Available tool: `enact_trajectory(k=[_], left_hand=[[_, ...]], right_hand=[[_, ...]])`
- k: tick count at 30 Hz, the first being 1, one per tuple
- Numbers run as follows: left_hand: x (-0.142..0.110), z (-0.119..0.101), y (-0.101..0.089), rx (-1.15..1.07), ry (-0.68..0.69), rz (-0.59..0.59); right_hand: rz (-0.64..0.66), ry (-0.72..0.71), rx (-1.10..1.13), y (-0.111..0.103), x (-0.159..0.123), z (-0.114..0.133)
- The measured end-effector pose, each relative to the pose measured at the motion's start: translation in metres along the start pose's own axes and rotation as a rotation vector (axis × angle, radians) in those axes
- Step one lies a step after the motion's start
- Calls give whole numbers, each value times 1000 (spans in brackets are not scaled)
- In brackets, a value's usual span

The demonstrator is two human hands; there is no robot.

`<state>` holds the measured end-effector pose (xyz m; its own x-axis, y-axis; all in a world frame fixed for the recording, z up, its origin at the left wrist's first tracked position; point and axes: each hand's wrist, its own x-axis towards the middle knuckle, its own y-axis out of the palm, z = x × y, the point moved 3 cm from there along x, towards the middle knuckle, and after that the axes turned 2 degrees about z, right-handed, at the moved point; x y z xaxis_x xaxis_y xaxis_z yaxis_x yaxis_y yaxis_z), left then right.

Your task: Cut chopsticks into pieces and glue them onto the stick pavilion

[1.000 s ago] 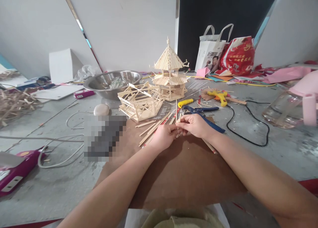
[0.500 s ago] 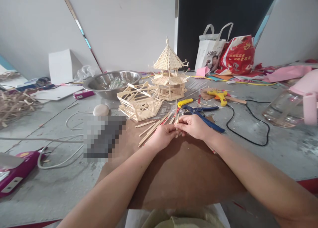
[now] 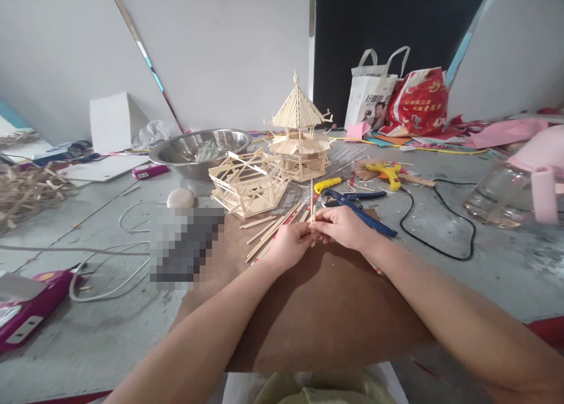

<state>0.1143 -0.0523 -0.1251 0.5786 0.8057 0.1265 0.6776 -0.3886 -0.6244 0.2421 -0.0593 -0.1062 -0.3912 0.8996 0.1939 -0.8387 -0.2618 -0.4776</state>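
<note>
Pale, slender wooden sticks [image 3: 312,194] pinched upright between the closed fingertips of bare left hand [image 3: 291,243] and bare right hand [image 3: 342,226], over the flat brown board's [image 3: 326,322] far part, jutting above the grip. Loose wooden sticks [image 3: 273,233] at that board's far left.

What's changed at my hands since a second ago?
The short stick in your right hand has swung from leaning rightward to nearly upright, close beside the long stick. Nothing was visibly taken or let go; your left hand stays pinched at the sticks. The pagoda model, pliers and glue gun stayed put.
</note>
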Motion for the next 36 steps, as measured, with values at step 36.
enact_trajectory(k=[36], left_hand=[[0,4,-25,-899,-299,-201]], right_hand=[[-629,505,-895,-91,-13,-22]])
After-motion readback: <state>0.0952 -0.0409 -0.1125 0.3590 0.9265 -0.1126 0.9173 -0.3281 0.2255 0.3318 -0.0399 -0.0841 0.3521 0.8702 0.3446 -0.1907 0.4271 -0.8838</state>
